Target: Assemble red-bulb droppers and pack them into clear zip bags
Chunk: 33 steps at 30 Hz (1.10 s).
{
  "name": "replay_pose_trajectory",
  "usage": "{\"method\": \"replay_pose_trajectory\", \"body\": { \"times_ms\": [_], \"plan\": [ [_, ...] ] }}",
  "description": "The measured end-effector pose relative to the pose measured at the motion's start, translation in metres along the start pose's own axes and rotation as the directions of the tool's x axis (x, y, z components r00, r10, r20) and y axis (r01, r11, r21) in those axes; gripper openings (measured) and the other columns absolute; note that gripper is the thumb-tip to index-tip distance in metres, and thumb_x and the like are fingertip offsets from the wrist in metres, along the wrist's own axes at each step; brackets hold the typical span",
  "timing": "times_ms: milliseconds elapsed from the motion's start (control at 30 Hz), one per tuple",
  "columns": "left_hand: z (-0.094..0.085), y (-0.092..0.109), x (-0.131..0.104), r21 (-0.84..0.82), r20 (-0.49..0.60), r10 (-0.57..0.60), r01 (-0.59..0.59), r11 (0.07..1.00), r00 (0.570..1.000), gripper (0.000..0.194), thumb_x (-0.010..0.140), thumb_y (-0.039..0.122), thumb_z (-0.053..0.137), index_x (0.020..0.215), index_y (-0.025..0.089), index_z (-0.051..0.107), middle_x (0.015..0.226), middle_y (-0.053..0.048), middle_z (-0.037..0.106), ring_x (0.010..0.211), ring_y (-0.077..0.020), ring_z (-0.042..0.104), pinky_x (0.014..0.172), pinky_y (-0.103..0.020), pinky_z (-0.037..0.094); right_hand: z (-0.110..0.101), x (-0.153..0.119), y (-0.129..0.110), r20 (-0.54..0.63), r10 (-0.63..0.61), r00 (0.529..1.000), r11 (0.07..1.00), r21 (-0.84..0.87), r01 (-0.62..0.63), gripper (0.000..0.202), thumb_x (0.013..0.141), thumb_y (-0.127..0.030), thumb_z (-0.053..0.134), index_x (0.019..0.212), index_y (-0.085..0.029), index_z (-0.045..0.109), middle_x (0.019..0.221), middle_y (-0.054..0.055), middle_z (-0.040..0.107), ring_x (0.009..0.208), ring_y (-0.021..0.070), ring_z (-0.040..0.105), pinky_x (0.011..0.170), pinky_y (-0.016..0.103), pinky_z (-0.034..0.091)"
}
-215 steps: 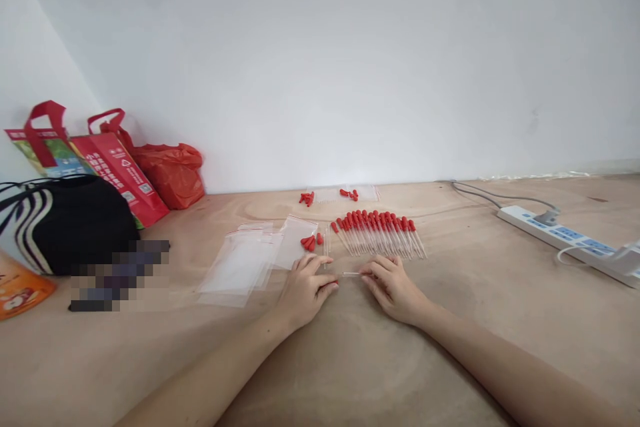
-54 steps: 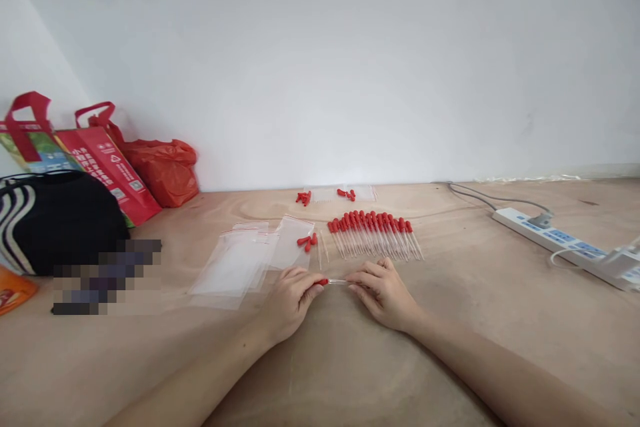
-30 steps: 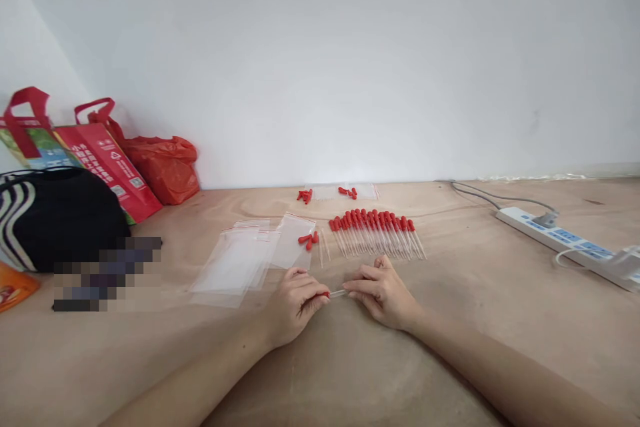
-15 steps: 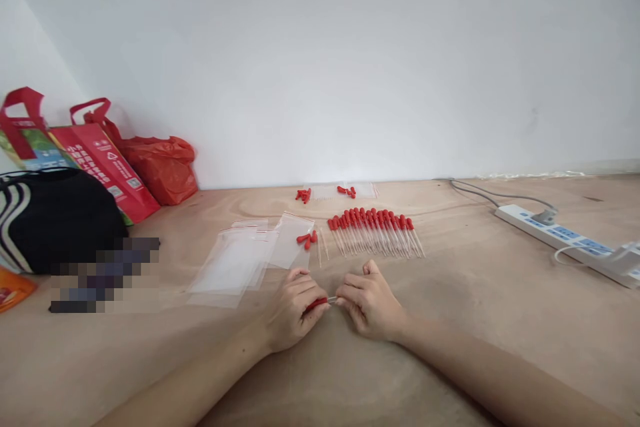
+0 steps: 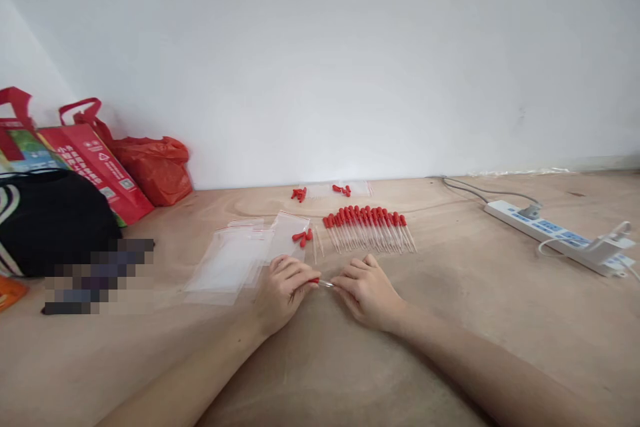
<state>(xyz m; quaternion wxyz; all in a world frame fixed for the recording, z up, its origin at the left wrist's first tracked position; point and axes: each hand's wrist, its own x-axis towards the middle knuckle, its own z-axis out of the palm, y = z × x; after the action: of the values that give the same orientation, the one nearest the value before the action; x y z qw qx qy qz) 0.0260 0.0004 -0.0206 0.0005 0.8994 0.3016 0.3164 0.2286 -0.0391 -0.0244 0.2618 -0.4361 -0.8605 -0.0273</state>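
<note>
L hand (image 5: 283,285) pinches a red, rubbery-looking dropper bulb (image 5: 315,280), mostly hidden in its grip; R hand (image 5: 367,295) pinches the opp. end of a thin, clear, see-through tube (image 5: 326,283). Bulb + tube sit in line btwn the hands, over the light-brown wooden surface (image 5: 320,373); can't tell if touching it. Tube meets bulb's mouth; how deep it's in, can't tell.

Step in hand, I'd judge: pushing tube into bulb. Next move prob. calls for a steady, straight push along the tube, maybe w/ a slight twist, R grip close to the joint so the thin stem isn't stressed.

Counts: 1 bulb + 1 tube held. Loose nearby: 3 plump red bulbs (image 5: 303,241) at R edge of a flat, clear, red-lined plastic bag (image 5: 289,230), + 2 slim clear tubes (image 5: 315,247) just beside. Row of red-topped clear droppers (image 5: 370,217) behind R hand: approx 17–20, too overlapped for exact no. Overlapping clear plastic bags (image 5: 220,267) on L: at least 3, exact no. unclear. Nr the white wall (image 5: 350,80): 2 small heaps of red bulbs (image 5: 302,194), too small to count. Far R: 1 long white power strip w/ blue sockets (image 5: 555,235).
</note>
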Motion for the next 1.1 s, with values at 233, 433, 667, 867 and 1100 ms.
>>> {"method": "replay_pose_trajectory", "body": {
  "times_ms": [233,433,667,867,1100],
  "plan": [
    [0.006,-0.007,-0.004,-0.049,-0.012,-0.242,0.241,0.969,0.970,0.051,0.079,0.020,0.050,0.125,0.021,0.027,0.107,-0.008,0.051,0.098,-0.0216,0.050,0.084,-0.039,0.040,0.011,0.035,0.027,-0.170,0.516,0.839,0.853,0.196,-0.484,0.025,0.079,-0.021,0.043,0.102,-0.016,0.052,0.070,0.001,0.062,0.069,0.0153,0.054,0.064,0.027,0.028],
    [0.002,-0.008,-0.004,-0.070,0.069,-0.263,0.267,0.961,0.962,0.054,0.078,0.017,0.051,0.126,0.023,0.025,0.108,-0.007,0.049,0.101,-0.0226,0.048,0.086,-0.041,0.038,0.028,0.080,0.042,-0.192,0.664,0.723,0.744,0.070,-0.665,0.016,0.077,-0.021,0.043,0.089,-0.019,0.053,0.079,0.002,0.065,0.080,0.0176,0.058,0.069,0.029,0.026],
    [0.000,-0.006,-0.004,-0.082,0.111,-0.259,0.269,0.960,0.959,0.052,0.078,0.018,0.051,0.124,0.023,0.028,0.108,-0.007,0.050,0.101,-0.0225,0.048,0.086,-0.041,0.039,0.043,0.090,0.045,-0.158,0.733,0.661,0.660,-0.070,-0.748,0.023,0.077,-0.020,0.042,0.098,-0.014,0.049,0.079,0.008,0.065,0.077,0.0211,0.059,0.074,0.033,0.024],
    [-0.001,-0.006,-0.005,-0.083,0.125,-0.252,0.263,0.961,0.960,0.051,0.078,0.018,0.051,0.124,0.022,0.028,0.108,-0.007,0.050,0.102,-0.0222,0.047,0.087,-0.041,0.038,0.036,0.079,0.050,-0.181,0.712,0.678,0.679,-0.068,-0.731,0.025,0.078,-0.031,0.043,0.097,-0.016,0.049,0.078,0.007,0.065,0.076,0.0209,0.059,0.076,0.034,0.024],
    [-0.002,-0.007,-0.005,-0.067,0.160,-0.247,0.261,0.963,0.956,0.045,0.080,0.021,0.048,0.122,0.023,0.031,0.111,-0.008,0.049,0.103,-0.0225,0.047,0.088,-0.040,0.039,-0.009,0.011,0.115,-0.308,0.755,0.579,0.594,-0.054,-0.803,0.022,0.076,-0.037,0.043,0.082,-0.021,0.057,0.080,0.003,0.064,0.077,0.0201,0.057,0.074,0.034,0.027]
  ]
}}
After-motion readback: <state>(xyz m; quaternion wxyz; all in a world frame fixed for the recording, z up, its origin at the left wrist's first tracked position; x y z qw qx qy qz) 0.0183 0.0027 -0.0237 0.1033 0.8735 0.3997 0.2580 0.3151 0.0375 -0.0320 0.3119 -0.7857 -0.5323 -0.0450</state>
